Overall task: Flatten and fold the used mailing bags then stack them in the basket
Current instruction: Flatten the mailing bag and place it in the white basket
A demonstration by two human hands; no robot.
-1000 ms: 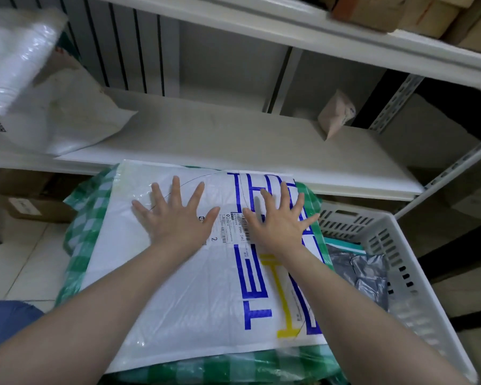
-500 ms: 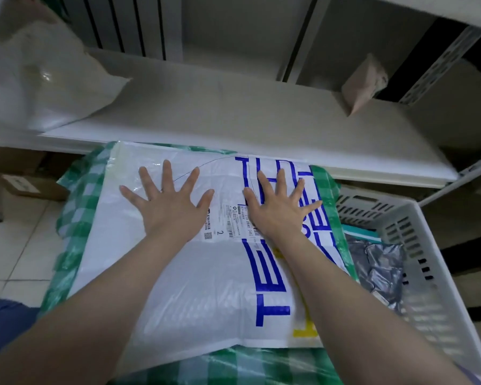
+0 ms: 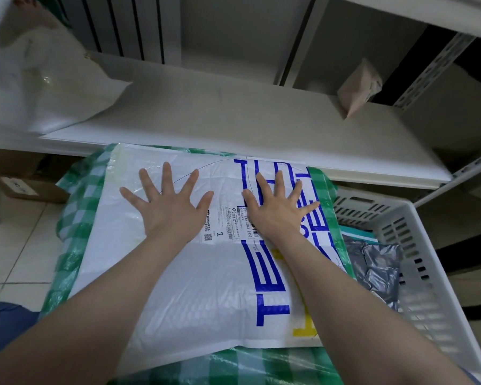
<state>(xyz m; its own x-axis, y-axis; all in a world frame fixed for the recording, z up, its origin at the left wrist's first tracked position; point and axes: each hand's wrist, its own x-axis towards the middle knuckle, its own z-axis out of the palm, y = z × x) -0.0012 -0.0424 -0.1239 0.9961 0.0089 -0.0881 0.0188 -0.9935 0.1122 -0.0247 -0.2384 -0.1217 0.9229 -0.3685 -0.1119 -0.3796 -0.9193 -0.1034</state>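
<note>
Checked cloth (image 3: pixel 75 207), mailing bag (image 3: pixel 206 287) under hands (image 3: pixel 222 212)

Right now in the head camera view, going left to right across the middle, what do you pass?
Tiled floor → green checked cloth → left hand flat on the white mailing bag → shipping label → right hand → grey bags → white basket.
</note>
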